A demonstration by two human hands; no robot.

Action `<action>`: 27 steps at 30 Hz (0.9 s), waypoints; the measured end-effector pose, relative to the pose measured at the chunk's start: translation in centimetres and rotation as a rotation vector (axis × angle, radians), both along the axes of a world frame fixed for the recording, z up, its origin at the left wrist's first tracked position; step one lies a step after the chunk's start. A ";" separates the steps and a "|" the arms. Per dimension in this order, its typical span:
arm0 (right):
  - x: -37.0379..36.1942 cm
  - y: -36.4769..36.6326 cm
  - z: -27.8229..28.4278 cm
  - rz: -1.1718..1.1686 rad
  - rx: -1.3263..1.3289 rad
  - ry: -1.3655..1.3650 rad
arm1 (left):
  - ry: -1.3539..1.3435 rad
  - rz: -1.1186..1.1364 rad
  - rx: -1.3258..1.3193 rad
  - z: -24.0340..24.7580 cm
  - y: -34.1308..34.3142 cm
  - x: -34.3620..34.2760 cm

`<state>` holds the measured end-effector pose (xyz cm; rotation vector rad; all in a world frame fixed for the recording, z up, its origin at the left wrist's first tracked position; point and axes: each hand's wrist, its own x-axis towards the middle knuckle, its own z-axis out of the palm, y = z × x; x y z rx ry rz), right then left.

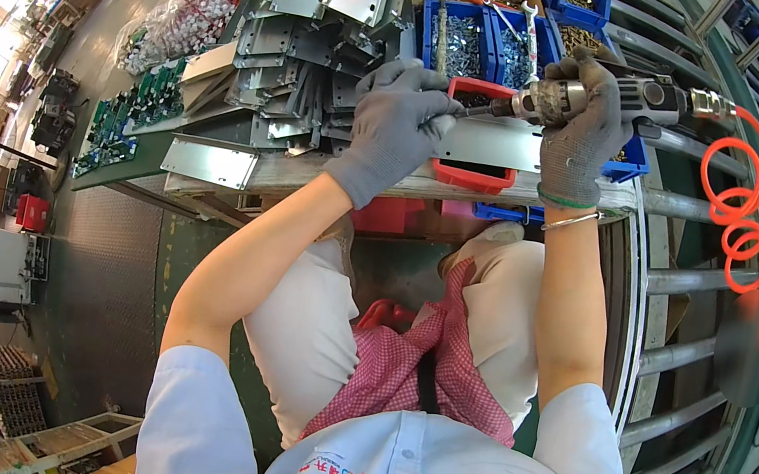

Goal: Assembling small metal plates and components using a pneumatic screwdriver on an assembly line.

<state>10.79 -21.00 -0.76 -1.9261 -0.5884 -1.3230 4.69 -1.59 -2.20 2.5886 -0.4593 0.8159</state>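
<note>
My right hand (580, 135), in a grey glove, is wrapped round a power driver (650, 98) with a chuck and a bit pointing left. An orange coiled hose (746, 200) runs from its rear end. Close to the bit's tip, my gloved left hand (397, 123) has its fingers pinched together; what they hold is too small to make out. Between the hands a flat metal plate (492, 145) lies across a red bin (473, 177). Whether the left fingers touch the plate I cannot tell.
Metal brackets (294, 60) are stacked at the left, beside a single plate (210, 162) on the bench edge. Blue bins (460, 38) of screws stand behind, with a wrench (531, 35) on top. Green circuit boards (131, 117) lie far left; a roller conveyor (686, 281) runs at right.
</note>
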 end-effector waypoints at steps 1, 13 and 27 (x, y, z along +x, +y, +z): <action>-0.1 0.3 0.0 0.376 0.538 0.263 | 0.001 0.000 0.000 -0.2 -0.3 0.0; 2.0 -0.1 -2.1 0.595 1.095 0.652 | 0.292 -0.064 0.015 -1.0 0.6 -0.7; 0.4 2.8 -1.5 0.765 1.061 0.792 | 0.596 -0.289 -0.262 -1.9 3.1 -0.5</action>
